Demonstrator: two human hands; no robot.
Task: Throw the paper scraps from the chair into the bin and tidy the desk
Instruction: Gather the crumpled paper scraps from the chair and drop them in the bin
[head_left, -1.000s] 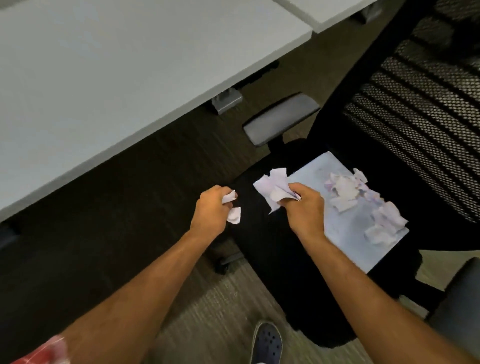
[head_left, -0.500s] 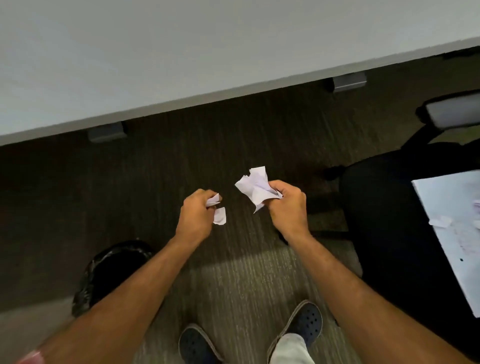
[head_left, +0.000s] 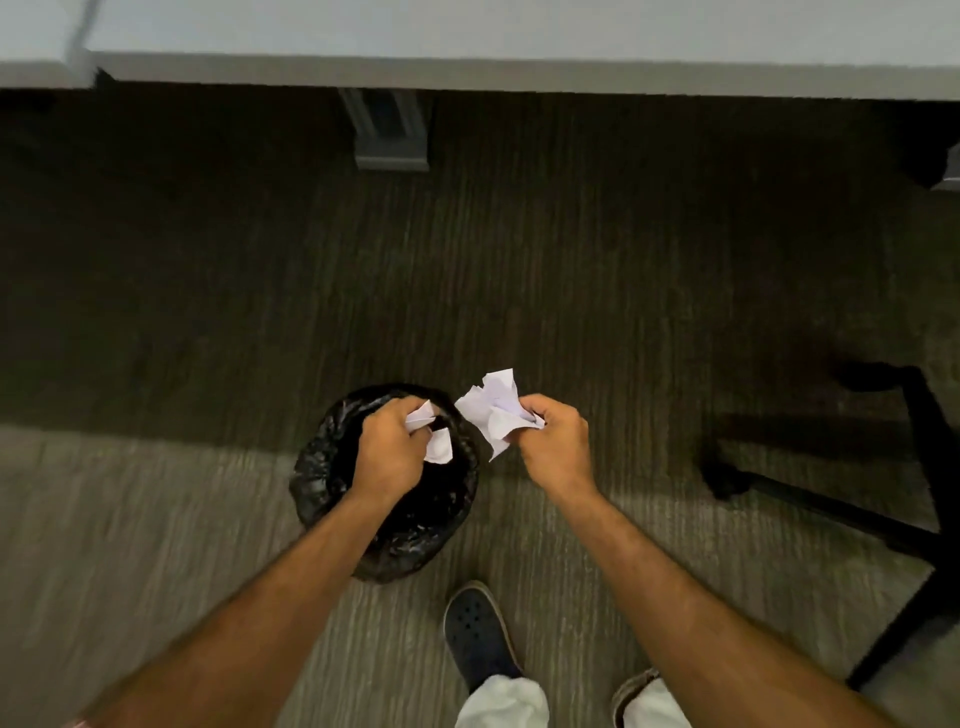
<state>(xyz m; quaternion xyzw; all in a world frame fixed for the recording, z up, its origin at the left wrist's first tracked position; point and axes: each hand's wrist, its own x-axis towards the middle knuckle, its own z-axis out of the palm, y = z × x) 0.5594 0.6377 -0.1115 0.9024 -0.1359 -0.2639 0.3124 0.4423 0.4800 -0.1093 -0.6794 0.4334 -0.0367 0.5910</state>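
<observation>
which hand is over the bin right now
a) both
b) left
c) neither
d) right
b: the left hand, shut on scraps, is above the bin; the right hand holds its paper over carpet beside the rim.

This looks like an office. A long pale desk (head_left: 519, 36) runs across the top of the view, its flat grey edge standing on a grey metal leg (head_left: 390, 130) with a squared foot. The floor is a low-pile carpet (head_left: 571, 270) with a fine ribbed grain, the sort laid in workplaces. At the right stands what seems to be the black spoked base of a swivel chair (head_left: 841, 509), though blurred. A small bin (head_left: 317, 467) lined with a black plastic bag sits on the carpet.
</observation>
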